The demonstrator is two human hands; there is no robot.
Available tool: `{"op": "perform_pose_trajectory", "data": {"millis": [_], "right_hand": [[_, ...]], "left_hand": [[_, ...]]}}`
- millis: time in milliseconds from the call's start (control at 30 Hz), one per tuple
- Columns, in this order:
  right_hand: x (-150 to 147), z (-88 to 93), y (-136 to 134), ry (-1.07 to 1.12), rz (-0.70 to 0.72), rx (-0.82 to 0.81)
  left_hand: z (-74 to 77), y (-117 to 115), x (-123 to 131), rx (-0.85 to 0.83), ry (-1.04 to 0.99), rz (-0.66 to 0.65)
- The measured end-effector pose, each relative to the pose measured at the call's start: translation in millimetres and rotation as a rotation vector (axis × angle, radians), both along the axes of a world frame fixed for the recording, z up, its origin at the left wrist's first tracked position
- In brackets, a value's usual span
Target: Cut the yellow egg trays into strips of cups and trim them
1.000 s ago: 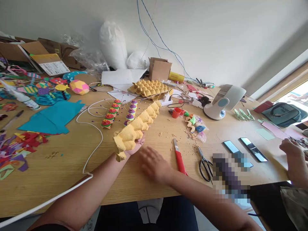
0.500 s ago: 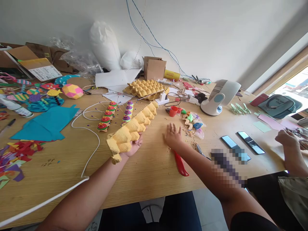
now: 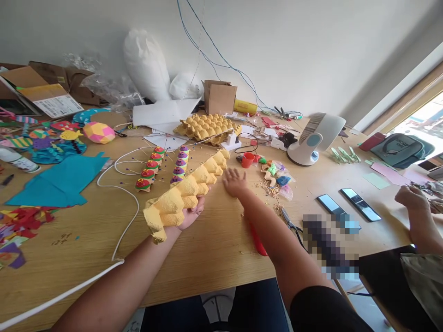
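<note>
A yellow piece of egg carton [image 3: 183, 192] is tilted up above the table, held from beneath by my left hand [image 3: 191, 216], whose fingers are partly hidden behind it. My right hand [image 3: 236, 183] lies flat near the tabletop with its fingers spread, just right of the carton's far end and holding nothing. Under my right forearm a red handle-like object [image 3: 258, 242] is partly covered. Beyond the carton stand two painted carton caterpillars, a red and green one [image 3: 148, 170] and a purple and yellow one [image 3: 180, 165], with pins sticking out.
A yellow egg tray stack [image 3: 207, 127] lies at the back. Right of my hand are a red cup [image 3: 247, 160], clay bags [image 3: 283, 180], scissors [image 3: 290, 221], a white fan [image 3: 315, 138] and phones [image 3: 360, 204]. A white cable [image 3: 129, 221] crosses the left side. Another person's hand [image 3: 413, 200] is at right.
My right hand has moved left, closer to the egg carton piece, and its forearm now covers more of the red object. My left hand keeps hold of the carton.
</note>
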State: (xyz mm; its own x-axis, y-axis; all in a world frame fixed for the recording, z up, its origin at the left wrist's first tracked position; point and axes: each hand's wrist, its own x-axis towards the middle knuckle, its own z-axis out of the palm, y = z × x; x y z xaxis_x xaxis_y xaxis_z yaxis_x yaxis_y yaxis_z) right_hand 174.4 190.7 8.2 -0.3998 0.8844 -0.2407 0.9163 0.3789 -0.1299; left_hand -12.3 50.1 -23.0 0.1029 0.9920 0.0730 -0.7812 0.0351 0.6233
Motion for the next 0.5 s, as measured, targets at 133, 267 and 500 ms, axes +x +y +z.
{"op": "perform_pose_trajectory", "data": {"millis": [133, 267, 500], "right_hand": [[52.3, 4.6, 6.7, -0.072, -0.220, 0.024], [97.8, 19.7, -19.0, -0.126, -0.306, 0.076], [129.7, 42.5, -128.8, 0.028, -0.061, 0.223]], "left_hand": [[1.8, -1.6, 2.7, 0.012, 0.086, 0.018], [0.2, -0.9, 2.0, -0.003, 0.196, 0.027], [1.3, 4.9, 1.4, -0.035, 0.394, 0.033]]}}
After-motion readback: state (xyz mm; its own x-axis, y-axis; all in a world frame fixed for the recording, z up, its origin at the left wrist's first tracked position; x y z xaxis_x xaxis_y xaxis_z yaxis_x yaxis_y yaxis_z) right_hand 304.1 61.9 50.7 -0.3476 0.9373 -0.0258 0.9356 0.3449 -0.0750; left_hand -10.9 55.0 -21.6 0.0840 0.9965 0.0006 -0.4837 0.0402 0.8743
